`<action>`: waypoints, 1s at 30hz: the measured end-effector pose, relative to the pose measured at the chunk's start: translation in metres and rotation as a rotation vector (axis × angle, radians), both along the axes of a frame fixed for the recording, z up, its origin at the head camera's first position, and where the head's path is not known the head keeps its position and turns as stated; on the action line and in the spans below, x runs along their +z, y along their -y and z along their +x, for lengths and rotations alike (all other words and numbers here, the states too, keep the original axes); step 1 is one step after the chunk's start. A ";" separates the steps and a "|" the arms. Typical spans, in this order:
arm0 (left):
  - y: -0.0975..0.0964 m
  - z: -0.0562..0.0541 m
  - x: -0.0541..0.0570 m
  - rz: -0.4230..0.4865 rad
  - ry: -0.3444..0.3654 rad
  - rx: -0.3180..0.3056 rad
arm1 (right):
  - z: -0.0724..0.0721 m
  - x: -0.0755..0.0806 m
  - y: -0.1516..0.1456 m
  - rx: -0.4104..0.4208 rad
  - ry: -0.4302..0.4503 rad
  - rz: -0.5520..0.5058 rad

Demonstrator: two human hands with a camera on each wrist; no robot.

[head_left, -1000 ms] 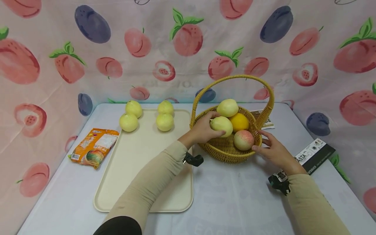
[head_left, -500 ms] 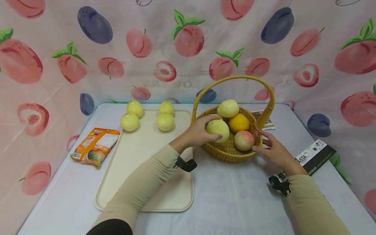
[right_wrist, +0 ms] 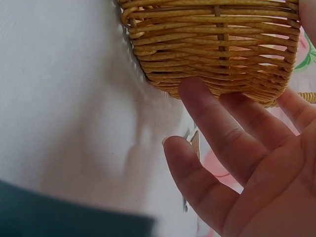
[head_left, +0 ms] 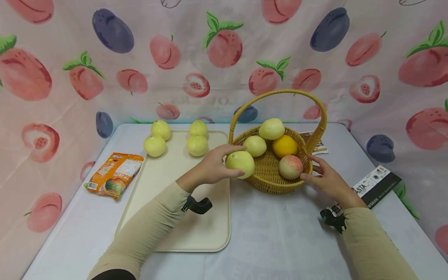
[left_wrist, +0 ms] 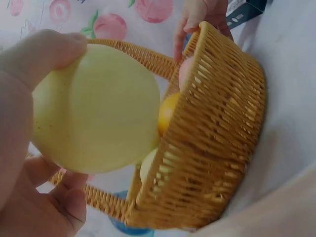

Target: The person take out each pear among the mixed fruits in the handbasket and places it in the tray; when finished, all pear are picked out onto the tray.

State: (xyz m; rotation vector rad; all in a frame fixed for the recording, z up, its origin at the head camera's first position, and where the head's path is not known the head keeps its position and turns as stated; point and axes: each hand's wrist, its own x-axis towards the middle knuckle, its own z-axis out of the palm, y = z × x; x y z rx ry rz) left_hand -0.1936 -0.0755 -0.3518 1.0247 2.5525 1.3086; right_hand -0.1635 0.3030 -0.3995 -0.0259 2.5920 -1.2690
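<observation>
My left hand point(head_left: 217, 165) grips a round pale yellow-green fruit point(head_left: 240, 165), pear-like in look, between thumb and fingers. In the head view it is at the left rim of the wicker basket point(head_left: 273, 188); the left wrist view shows the same fruit point(left_wrist: 98, 111) close up, beside the basket wall point(left_wrist: 217, 133). My right hand point(head_left: 327, 181) holds the basket's right rim, fingers against the outer wall point(right_wrist: 217, 54). Inside the basket lie two more pale fruits point(head_left: 272, 129), an orange point(head_left: 284, 146) and a peach point(head_left: 291, 167).
A cream tray point(head_left: 196, 229) lies to the left, with several pale yellow-green fruits point(head_left: 197, 145) at its far end. An orange snack packet point(head_left: 113, 175) lies beside it. At the right is a black-and-white box point(head_left: 376, 186); a brown-and-white packet point(head_left: 318, 146) is behind the basket.
My left hand has drawn the pale fruit leftward from inside the basket to its left rim, uncovering another pale fruit there. My right hand has stayed on the basket.
</observation>
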 end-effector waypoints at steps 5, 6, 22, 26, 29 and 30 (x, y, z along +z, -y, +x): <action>0.020 0.008 -0.004 0.013 0.018 0.029 | 0.000 0.001 0.001 -0.004 0.004 0.005; 0.025 0.009 -0.005 0.012 0.025 0.042 | 0.000 0.001 0.001 -0.005 0.006 0.006; 0.095 0.014 -0.022 -0.064 0.072 0.233 | -0.001 0.001 0.001 -0.004 0.008 0.007; 0.111 0.012 -0.028 -0.088 0.092 0.282 | -0.001 0.001 0.001 -0.006 0.011 0.002; 0.124 0.008 -0.035 -0.096 0.106 0.316 | -0.001 0.001 0.001 -0.007 0.010 0.010; 0.128 0.007 -0.037 -0.101 0.109 0.327 | -0.001 0.001 0.000 -0.008 0.009 0.016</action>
